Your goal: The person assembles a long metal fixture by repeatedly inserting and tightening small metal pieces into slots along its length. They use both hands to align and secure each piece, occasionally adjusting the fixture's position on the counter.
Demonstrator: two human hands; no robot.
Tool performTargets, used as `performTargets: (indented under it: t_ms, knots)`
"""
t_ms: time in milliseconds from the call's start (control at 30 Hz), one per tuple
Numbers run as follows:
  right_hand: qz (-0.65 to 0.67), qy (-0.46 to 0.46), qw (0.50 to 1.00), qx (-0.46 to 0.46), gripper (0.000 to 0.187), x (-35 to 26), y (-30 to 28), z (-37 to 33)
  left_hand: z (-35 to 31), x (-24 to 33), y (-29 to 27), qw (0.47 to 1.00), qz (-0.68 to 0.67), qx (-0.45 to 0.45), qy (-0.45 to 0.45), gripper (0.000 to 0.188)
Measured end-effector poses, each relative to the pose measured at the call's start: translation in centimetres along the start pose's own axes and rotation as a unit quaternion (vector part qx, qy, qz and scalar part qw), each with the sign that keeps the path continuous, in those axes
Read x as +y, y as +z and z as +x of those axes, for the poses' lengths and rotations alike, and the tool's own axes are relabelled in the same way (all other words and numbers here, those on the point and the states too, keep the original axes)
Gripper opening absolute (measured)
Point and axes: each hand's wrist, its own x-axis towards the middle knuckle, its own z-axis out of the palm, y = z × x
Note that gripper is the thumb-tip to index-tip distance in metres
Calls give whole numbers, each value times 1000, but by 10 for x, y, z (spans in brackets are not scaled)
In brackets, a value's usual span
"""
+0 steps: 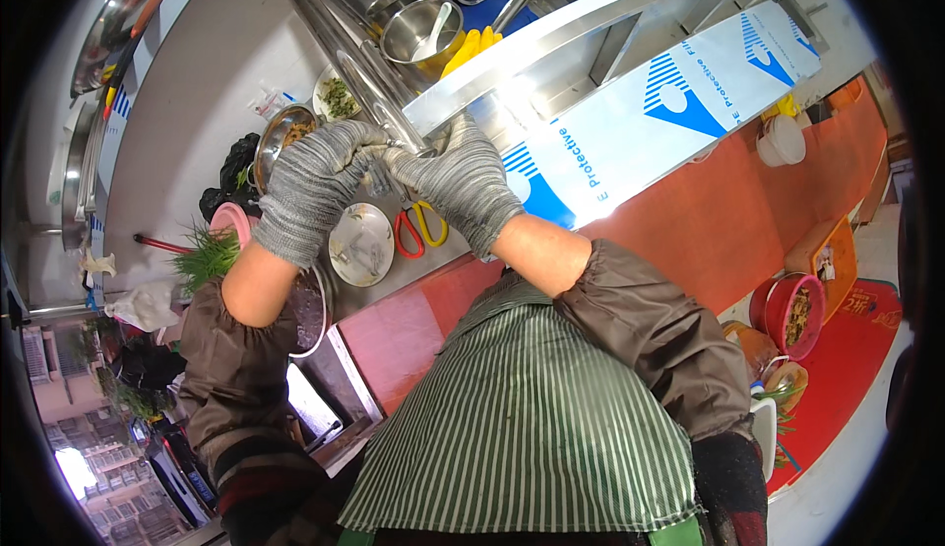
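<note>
My left hand (313, 184) and my right hand (461, 184), both in grey knitted gloves, meet at the lower end of a shiny steel tube (349, 64). The fingers of both are closed and almost touch. What they pinch between them is hidden by the gloves. The right hand is also against the near corner of a long stainless-steel trough (551, 59), its side covered in blue-and-white protective film. Just below the hands lie scissors (409, 236) with one red and one yellow handle, beside a white patterned plate (361, 244).
Behind the tube stand a steel pot (399, 49) with a white spoon and yellow gloves (472, 51). Left are a bowl of food (264, 152), a plate of chopped greens (337, 96), black bags (236, 167) and green onions (207, 256). A pink basin (795, 334) is at right.
</note>
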Motion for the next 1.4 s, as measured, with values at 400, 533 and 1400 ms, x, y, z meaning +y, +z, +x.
performTargets:
  t_ms: [400, 533, 1400]
  knots:
    - [-28, -18, 999, -19, 65, 4, -2, 7, 10, -11, -5, 960, 229, -71, 147, 38]
    - [-84, -8, 996, 9, 68, 5, -5, 4, 10, -12, 9, 987, 75, -23, 140, 41]
    - [-37, -41, 998, 22, 63, 5, 0, 4, 5, 8, 13, 977, -155, -43, -143, 41]
